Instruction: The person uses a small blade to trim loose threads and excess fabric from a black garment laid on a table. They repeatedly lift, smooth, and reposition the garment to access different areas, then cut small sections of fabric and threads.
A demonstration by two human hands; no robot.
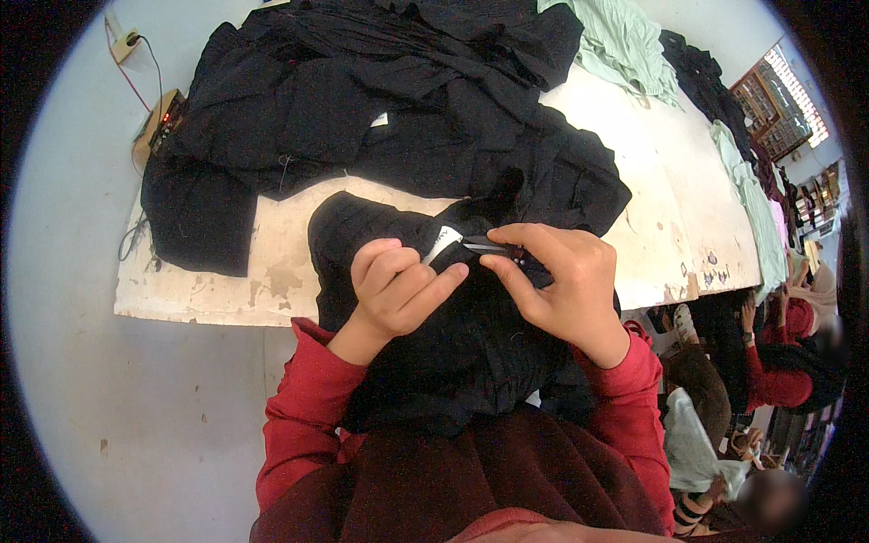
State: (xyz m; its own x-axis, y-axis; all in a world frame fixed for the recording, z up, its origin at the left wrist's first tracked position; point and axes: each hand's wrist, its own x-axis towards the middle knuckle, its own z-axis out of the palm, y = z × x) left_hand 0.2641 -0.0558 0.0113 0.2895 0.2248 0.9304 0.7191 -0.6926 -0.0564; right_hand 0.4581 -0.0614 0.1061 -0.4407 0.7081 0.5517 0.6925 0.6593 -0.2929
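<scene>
A black garment lies across my lap and up onto the table edge. My left hand grips its upper part, the fingers curled beside a small white label that bears writing. Between the thumb and fingers of my right hand is a pair of thread snips. Its metal blades point left, with the tips at the label's right edge. Whether the blades touch the label or a thread I cannot tell. My right palm hides part of the snips' handle.
The pale worn tabletop carries a large heap of black garments, one showing a white tag. Mint-green cloth lies at the far right. A wooden box with a red light stands by the left wall. Co-workers in red sleeves sit at right.
</scene>
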